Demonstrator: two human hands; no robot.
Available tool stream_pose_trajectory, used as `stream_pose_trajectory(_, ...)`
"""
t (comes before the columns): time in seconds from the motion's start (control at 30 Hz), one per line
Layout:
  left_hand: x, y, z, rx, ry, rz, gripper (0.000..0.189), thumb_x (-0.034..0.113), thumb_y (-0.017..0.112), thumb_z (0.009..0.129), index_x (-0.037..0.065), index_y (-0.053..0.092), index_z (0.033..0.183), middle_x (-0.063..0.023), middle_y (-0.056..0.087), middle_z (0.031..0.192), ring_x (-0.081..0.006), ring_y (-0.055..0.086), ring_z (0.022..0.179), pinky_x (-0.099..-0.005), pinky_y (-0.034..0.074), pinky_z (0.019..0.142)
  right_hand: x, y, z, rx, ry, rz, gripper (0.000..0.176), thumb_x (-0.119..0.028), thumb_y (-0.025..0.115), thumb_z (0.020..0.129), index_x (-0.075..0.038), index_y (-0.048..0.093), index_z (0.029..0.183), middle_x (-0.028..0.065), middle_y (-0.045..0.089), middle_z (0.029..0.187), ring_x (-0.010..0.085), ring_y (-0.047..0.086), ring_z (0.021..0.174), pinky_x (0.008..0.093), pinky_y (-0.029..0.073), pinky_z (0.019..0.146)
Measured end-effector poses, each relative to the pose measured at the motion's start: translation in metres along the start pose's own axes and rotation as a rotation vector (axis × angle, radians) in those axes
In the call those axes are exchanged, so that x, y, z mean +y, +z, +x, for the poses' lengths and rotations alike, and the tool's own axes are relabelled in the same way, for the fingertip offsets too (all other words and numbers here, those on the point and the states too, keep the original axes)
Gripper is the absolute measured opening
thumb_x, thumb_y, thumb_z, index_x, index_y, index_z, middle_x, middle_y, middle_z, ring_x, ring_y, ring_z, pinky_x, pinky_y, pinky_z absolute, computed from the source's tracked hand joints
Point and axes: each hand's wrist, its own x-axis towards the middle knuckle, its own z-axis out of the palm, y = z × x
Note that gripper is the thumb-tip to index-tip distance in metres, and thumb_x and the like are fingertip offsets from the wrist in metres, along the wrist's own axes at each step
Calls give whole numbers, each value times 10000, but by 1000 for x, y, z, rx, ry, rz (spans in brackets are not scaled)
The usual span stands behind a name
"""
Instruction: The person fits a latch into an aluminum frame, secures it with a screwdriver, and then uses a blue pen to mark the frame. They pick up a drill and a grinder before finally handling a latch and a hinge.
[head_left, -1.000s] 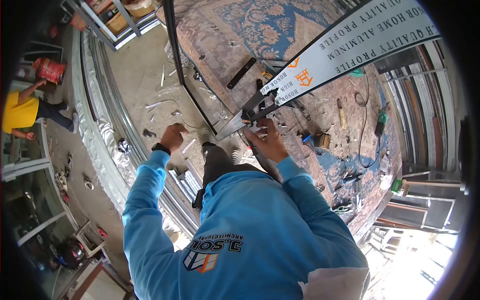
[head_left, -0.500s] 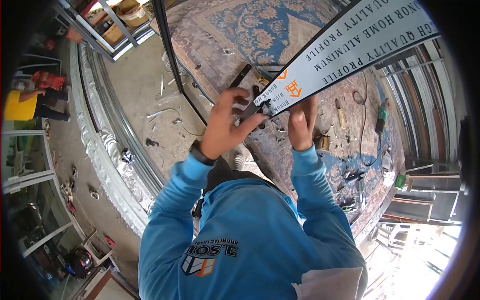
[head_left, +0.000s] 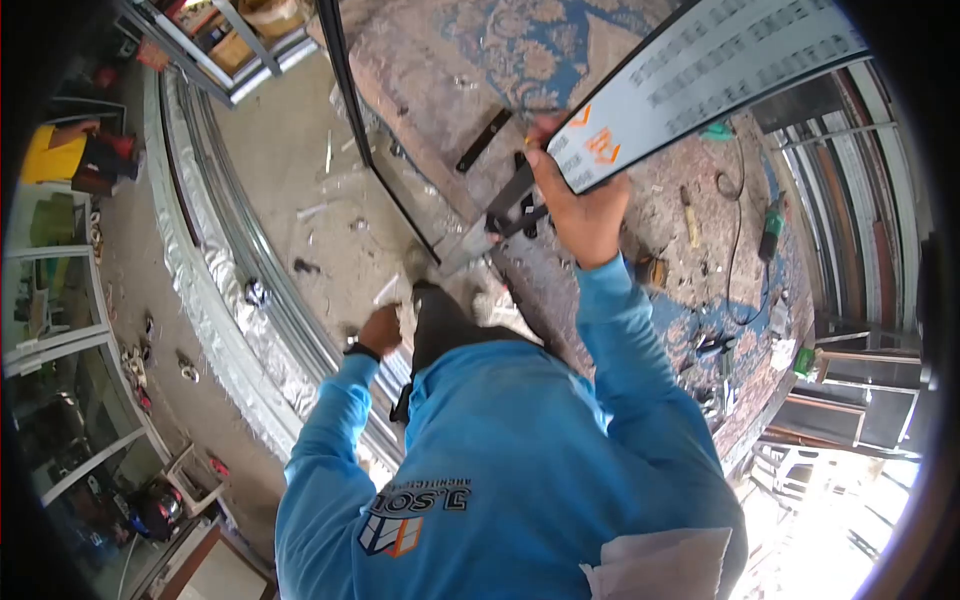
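Observation:
My right hand (head_left: 588, 215) grips the near end of a long aluminium profile (head_left: 690, 100). The thumb lies along one edge and the palm is beneath the end. White protective film with printed lettering and orange logos covers its face. Low on the left, beside my dark trousers, is my left hand (head_left: 380, 331), back toward the camera and fingers hidden. Below the profile's end, a dark angled metal piece (head_left: 510, 198) lies at the table edge, with a flat black bar (head_left: 484, 139) nearby.
A worn patterned carpet (head_left: 640, 260) covers the work table. On it lie a green power tool (head_left: 770, 235) with a cord and a yellow-handled tool (head_left: 691, 218). A dark upright frame (head_left: 345, 85) stands left of the table; long wrapped profiles (head_left: 215, 270) line the floor. A person in yellow (head_left: 45, 155) is far left.
My left hand has left the profile's end and dropped down to my left side. The torn film scrap at that end is gone. My right hand has shifted its grip around the end.

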Motion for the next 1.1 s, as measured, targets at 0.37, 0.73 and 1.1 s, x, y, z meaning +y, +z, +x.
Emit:
stream_pose_trajectory(0.37,202,-130,184,-5,-406,-822,450,418,639,975,-25,609,898,-204,626,747,-307,579,670,-438,472,669,146,-58,-100,-280,139,126,931,13,756,826,-6,193,1567,124,402,1504,261,381,1408,394,275,1175)
stream_pose_trajectory(0.73,281,-314,152,529,66,-1135,176,170,541,1027,29,645,1052,-62,661,902,-145,629,736,-303,518,632,132,-20,-82,-195,403,27,318,-249,744,927,-25,682,1145,80,722,990,178,663,980,344,519,910)
stream_pose_trajectory(1.1,77,-164,12,440,-532,-204,357,179,675,922,49,538,619,-48,539,559,-122,503,494,-311,413,481,152,-65,-190,-672,619,-304,538,-403,824,833,-18,626,1154,140,707,987,240,700,873,364,571,792)
